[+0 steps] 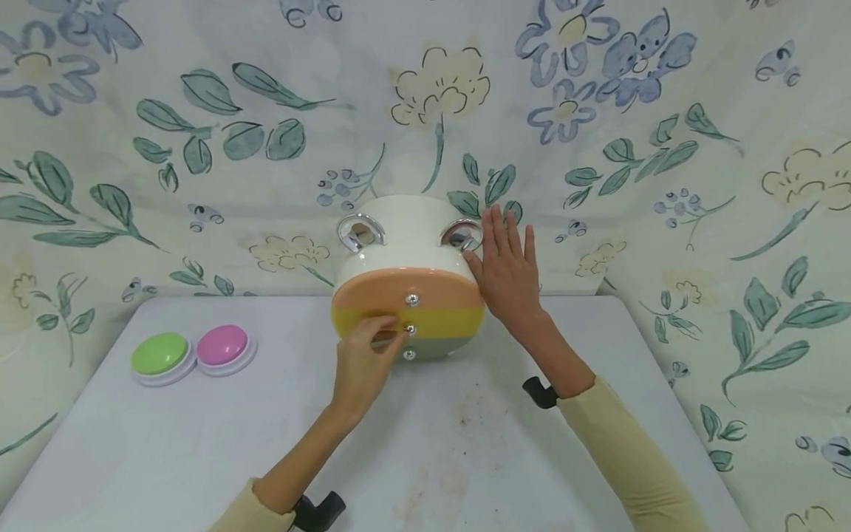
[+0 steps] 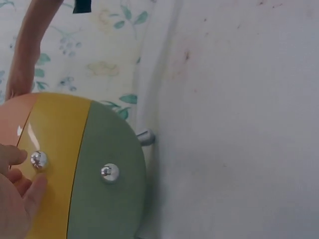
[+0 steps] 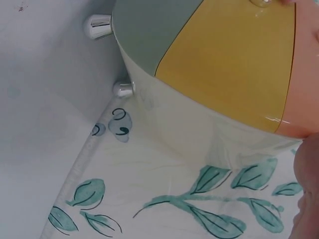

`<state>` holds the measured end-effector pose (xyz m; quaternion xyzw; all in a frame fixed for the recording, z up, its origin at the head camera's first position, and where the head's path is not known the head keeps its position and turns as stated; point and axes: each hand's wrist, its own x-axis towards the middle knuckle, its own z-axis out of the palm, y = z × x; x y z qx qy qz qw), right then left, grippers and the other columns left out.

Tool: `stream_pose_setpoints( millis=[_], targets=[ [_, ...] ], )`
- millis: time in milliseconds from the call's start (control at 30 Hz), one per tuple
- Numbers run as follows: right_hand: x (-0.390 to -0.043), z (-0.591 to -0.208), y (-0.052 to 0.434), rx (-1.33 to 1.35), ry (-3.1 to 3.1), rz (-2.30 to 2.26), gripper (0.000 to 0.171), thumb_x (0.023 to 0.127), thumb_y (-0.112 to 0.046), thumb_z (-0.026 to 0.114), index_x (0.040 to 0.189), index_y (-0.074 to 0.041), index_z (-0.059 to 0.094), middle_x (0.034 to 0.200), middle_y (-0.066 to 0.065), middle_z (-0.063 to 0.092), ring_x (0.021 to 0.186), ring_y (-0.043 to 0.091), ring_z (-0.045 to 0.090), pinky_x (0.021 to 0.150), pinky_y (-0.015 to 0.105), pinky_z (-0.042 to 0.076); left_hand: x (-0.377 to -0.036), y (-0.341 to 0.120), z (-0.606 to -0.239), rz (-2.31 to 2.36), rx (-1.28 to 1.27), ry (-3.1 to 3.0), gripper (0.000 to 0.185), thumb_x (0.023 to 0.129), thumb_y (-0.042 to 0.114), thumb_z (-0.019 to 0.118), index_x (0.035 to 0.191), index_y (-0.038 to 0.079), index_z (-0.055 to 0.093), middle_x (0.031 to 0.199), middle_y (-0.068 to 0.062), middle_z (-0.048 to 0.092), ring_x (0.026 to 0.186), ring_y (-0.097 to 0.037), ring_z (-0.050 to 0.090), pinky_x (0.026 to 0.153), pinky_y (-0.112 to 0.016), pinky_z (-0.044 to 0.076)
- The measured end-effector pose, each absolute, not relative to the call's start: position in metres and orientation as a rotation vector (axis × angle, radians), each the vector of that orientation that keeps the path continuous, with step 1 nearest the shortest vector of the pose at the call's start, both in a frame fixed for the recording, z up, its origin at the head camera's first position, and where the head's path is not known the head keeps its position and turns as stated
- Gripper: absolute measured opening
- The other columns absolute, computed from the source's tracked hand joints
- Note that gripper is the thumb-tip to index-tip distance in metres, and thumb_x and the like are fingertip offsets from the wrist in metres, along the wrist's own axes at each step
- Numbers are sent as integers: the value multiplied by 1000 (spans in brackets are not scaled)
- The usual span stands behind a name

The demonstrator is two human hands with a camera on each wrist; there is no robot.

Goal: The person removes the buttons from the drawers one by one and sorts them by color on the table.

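Striped white cabinet (image 1: 408, 270) at middle of table's (image 1: 166, 443) back edge. Left hand (image 1: 364, 366): fingers bent around middle knob (image 2: 39, 160); cannot tell whether pinching. Right hand (image 1: 510, 277): fingers straight, beside cabinet's right side. Risk: smooth knob slipping; hard pull tipping cabinet.

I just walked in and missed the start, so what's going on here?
A person has both hands at a white box with a striped front, on a table. The left hand has its thumb and fingertips at the middle knob, on the yellow panel; whether it grips it is hard to tell. The right hand, fingers straight, rests against the box's right side. A green button and a pink button sit to the left, untouched.
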<state>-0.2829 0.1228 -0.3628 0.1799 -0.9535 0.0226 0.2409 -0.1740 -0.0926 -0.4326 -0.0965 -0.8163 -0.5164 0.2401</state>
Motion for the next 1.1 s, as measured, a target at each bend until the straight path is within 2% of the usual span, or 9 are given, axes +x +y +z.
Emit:
stream_pose_setpoints(
  millis=[367, 600, 767, 1100],
  targets=[
    [-284, -364, 124, 507, -2599, 92, 71, 107, -39, 44, 158, 1, 14, 164, 16, 13, 150, 33, 12, 122, 52, 3, -180, -76, -452, -1454, -271, -2110, 23, 81, -6, 79, 102, -4, 68, 102, -13, 62, 91, -25, 71, 75, -22, 59],
    [-281, -363, 124, 510, -2601, 133, 70, 107, -38, 43, 157, 1, 15, 164, 16, 15, 151, 32, 11, 122, 49, -4, -183, -66, -463, -1449, -236, -2092, 26, 82, -7, 78, 102, -3, 61, 102, -13, 53, 97, -25, 64, 78, -25, 59],
    [-280, -362, 124, 500, -2623, 135, 71, 107, -40, 43, 158, 0, 14, 164, 15, 13, 151, 31, 8, 122, 48, -6, -185, -64, -466, -1429, -229, -2049, 22, 83, -7, 77, 99, -4, 62, 100, -13, 54, 94, -26, 66, 77, -26, 60],
    [-281, -363, 124, 506, -2607, 111, 70, 107, -39, 44, 158, 0, 15, 164, 15, 14, 151, 32, 11, 122, 49, -3, -179, -62, -466, -1410, -223, -2024, 21, 81, -9, 78, 94, -5, 62, 96, -14, 55, 89, -26, 68, 76, -24, 59]
  ],
)
